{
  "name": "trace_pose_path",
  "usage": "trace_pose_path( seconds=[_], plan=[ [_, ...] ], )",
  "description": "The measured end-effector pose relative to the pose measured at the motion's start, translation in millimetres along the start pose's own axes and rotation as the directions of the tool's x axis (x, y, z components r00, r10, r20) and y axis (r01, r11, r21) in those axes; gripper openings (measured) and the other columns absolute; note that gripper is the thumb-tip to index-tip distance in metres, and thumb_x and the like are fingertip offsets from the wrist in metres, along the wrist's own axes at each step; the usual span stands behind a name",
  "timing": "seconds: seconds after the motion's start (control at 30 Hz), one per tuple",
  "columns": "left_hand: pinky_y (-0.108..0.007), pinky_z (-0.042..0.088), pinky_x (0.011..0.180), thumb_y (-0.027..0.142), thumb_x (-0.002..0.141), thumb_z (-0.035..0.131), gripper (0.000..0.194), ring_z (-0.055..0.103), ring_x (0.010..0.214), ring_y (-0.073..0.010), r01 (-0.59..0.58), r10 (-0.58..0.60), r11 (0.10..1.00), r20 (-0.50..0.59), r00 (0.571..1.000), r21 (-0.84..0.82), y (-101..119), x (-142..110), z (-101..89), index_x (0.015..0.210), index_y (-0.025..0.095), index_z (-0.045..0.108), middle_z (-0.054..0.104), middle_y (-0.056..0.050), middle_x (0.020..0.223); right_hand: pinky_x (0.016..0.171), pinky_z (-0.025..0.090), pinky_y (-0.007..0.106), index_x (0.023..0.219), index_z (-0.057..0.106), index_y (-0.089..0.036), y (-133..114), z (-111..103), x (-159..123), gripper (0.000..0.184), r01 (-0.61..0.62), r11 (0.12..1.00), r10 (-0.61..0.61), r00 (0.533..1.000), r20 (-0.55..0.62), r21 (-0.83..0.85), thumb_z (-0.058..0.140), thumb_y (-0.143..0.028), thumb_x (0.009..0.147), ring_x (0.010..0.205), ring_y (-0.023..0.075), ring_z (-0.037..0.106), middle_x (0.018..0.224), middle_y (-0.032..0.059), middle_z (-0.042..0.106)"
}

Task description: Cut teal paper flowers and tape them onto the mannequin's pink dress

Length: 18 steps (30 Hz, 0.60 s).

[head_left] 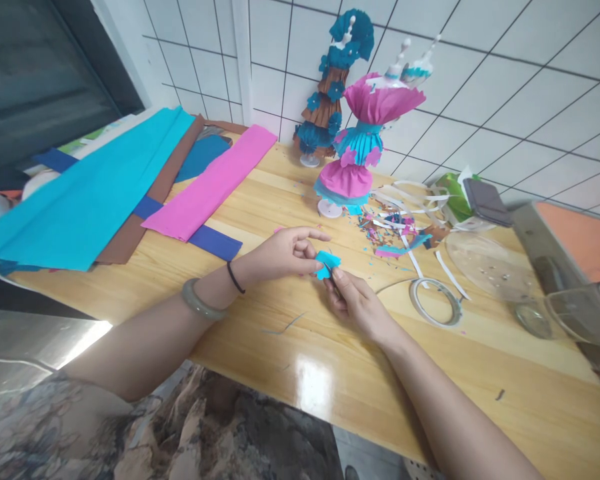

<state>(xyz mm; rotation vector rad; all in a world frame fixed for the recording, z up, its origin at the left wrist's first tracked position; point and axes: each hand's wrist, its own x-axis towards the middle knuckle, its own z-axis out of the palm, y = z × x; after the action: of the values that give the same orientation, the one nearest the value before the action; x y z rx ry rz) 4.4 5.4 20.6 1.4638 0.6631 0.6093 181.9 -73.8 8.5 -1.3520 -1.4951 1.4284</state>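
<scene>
- One blue piece (333,259) is held above the middle of the table (260,360).
- Right hand (355,299): fingers pinched narrow on the piece and a thin dark item (329,268).
- Left hand (295,252): thumb touching the piece, index finger extended.
- Tape (417,307): right of both hands.
- Pink tower (347,179), brown tower (329,110): near the back edge.
- Pink sheet (215,183): toward the left edge.

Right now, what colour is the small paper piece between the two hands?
Bright turquoise blue; the small paper piece shows best in the head view.
</scene>
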Motion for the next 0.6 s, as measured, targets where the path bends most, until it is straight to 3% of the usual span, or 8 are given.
trace_pose_path(
  seconds=[0.6],
  plan=[
    [-0.022, 0.045, 0.063, 0.017, 0.071, 0.067, 0.053, 0.058, 0.063, -0.0084, 0.019, -0.02, 1.0, 0.005, 1.0, 0.014, 1.1, 0.2, 1.6, 0.121, 0.009, 0.05, 0.06, 0.002, 0.069, 0.04, 0.019, 0.024, 0.07, 0.043, -0.02, 3.9, 0.0, -0.1, 0.045, 0.01, 1.0, -0.01, 1.0, 0.0, 0.025, 0.035, -0.059, 0.09, 0.043, 0.0081, 0.025, 0.051, -0.0069, 0.031]
  ],
)
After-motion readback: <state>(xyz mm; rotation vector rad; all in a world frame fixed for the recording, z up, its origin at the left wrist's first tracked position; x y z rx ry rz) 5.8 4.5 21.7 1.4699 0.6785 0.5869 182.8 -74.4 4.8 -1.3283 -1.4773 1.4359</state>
